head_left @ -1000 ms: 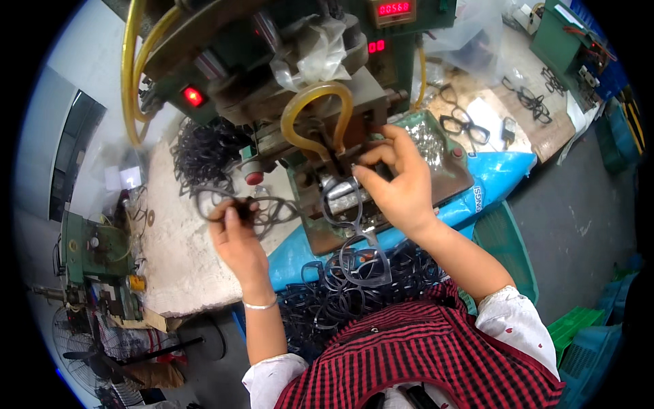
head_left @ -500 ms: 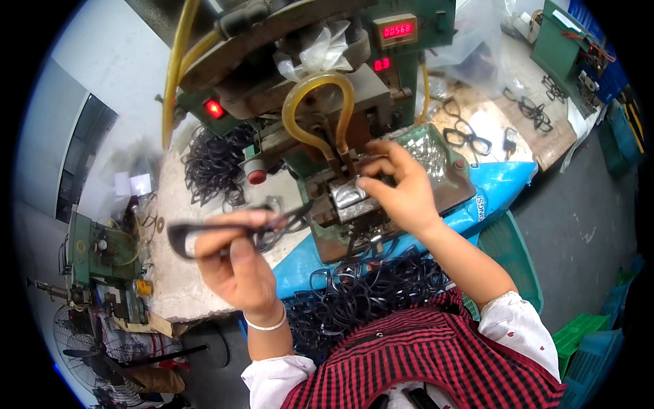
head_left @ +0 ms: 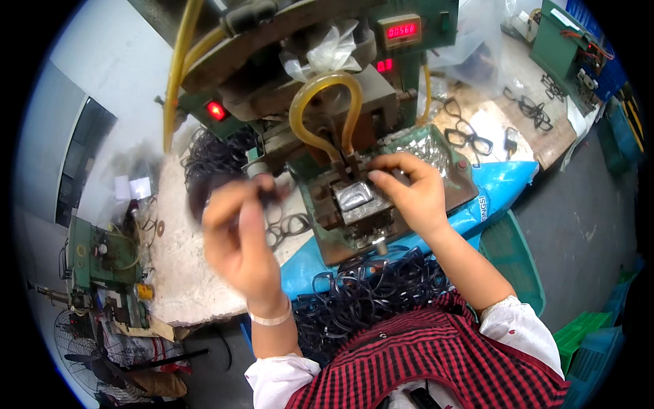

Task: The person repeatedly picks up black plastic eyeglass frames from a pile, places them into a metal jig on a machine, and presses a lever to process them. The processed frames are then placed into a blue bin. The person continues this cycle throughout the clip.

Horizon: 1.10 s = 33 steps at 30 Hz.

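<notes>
My left hand [head_left: 238,238], smeared by motion, is raised over the left part of the table. A dark eyeglass frame [head_left: 204,191], also blurred, shows at its fingers and sticks out past them. My right hand [head_left: 415,194] is at the press, thumb and forefinger a little apart beside the shiny metal die block [head_left: 355,196]. Nothing shows between those fingers; whether the tips touch the fixture I cannot tell. Above the block a yellowish hose loop [head_left: 325,78] hangs from the green press [head_left: 436,27]. A heap of dark eyeglass frames [head_left: 368,293] lies right in front of me.
Another pile of dark frames [head_left: 221,153] is behind my left hand, beside a red button [head_left: 259,174]. Several finished-looking frames [head_left: 466,136] lie to the right. Blue plastic sheeting [head_left: 507,184] covers the table edge above a green basket [head_left: 514,262]. A fan [head_left: 95,351] stands lower left.
My left hand has moved slightly up with the eyeglass frame, toward the pile at the back left. My right hand has drawn back a little to the right, uncovering more of the die block.
</notes>
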Each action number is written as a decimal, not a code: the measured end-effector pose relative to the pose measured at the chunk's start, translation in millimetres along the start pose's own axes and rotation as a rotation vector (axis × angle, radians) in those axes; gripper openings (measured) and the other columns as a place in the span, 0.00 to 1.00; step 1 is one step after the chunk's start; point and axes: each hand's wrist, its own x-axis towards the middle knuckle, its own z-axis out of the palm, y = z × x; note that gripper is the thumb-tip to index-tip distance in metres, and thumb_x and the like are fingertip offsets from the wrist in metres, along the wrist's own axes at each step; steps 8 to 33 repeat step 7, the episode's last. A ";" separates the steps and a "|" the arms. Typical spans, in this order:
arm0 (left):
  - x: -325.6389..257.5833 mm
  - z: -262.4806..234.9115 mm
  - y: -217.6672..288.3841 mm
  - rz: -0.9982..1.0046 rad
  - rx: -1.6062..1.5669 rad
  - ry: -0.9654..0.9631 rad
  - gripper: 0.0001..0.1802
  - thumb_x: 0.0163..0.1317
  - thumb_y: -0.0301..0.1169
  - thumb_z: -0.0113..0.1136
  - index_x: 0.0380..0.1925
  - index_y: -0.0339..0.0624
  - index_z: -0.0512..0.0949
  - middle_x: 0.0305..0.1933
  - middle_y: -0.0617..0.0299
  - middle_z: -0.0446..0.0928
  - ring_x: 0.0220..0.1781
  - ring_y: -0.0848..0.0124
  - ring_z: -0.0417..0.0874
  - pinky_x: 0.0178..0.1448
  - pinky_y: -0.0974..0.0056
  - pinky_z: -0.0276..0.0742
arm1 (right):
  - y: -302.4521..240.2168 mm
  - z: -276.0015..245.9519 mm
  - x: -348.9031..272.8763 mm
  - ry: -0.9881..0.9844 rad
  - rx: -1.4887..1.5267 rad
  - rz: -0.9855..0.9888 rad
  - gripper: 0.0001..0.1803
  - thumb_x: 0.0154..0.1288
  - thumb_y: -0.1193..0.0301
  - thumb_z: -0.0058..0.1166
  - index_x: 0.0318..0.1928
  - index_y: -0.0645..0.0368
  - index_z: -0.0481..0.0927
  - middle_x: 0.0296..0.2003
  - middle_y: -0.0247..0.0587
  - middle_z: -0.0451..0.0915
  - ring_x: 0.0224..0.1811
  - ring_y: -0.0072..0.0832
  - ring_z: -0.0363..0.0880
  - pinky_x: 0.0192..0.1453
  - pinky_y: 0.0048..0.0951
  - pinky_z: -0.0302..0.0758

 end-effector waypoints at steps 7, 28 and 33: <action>-15.1 3.0 -19.8 -0.020 -0.052 0.097 0.12 0.75 0.30 0.55 0.49 0.31 0.78 0.43 0.48 0.83 0.44 0.64 0.84 0.46 0.60 0.85 | 0.4 17.4 -11.6 0.065 0.044 -0.066 0.18 0.57 0.79 0.63 0.50 0.61 0.85 0.40 0.49 0.86 0.46 0.37 0.84 0.55 0.36 0.77; -15.1 3.0 -19.8 -0.020 -0.052 0.097 0.12 0.75 0.30 0.55 0.49 0.31 0.78 0.43 0.48 0.83 0.44 0.64 0.84 0.46 0.60 0.85 | 0.4 17.4 -11.6 0.065 0.044 -0.066 0.18 0.57 0.79 0.63 0.50 0.61 0.85 0.40 0.49 0.86 0.46 0.37 0.84 0.55 0.36 0.77; -15.1 3.0 -19.8 -0.020 -0.052 0.097 0.12 0.75 0.30 0.55 0.49 0.31 0.78 0.43 0.48 0.83 0.44 0.64 0.84 0.46 0.60 0.85 | 0.4 17.4 -11.6 0.065 0.044 -0.066 0.18 0.57 0.79 0.63 0.50 0.61 0.85 0.40 0.49 0.86 0.46 0.37 0.84 0.55 0.36 0.77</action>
